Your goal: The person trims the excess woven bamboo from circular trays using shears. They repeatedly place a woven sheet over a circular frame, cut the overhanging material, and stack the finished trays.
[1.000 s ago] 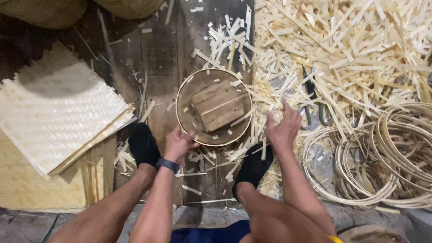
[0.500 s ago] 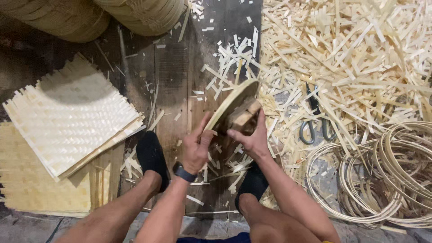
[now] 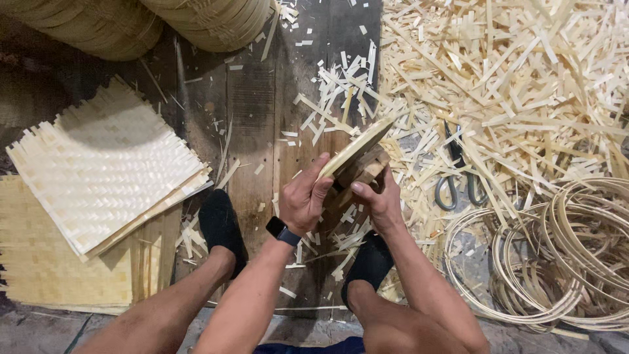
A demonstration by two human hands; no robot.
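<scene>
A round bamboo hoop (image 3: 359, 145) with a wooden block (image 3: 367, 169) inside it is lifted off the floor and tilted on edge. My left hand (image 3: 303, 196), with a dark watch on the wrist, grips the hoop's near rim. My right hand (image 3: 379, 200) holds the wooden block from below and from the right. Both hands are close together above dark wooden floorboards (image 3: 252, 105), between my two feet in black socks (image 3: 221, 223).
A stack of square woven bamboo mats (image 3: 105, 164) lies at the left. A big heap of bamboo strips (image 3: 524, 85) covers the right, with grey scissors (image 3: 457, 177) on it. Coiled bamboo rings (image 3: 563, 255) lie at the lower right. Woven baskets (image 3: 164, 23) stand at the top.
The hoop with the block lay flat on the floor a second ago. Both hands took hold of it, raised it and tipped it on edge.
</scene>
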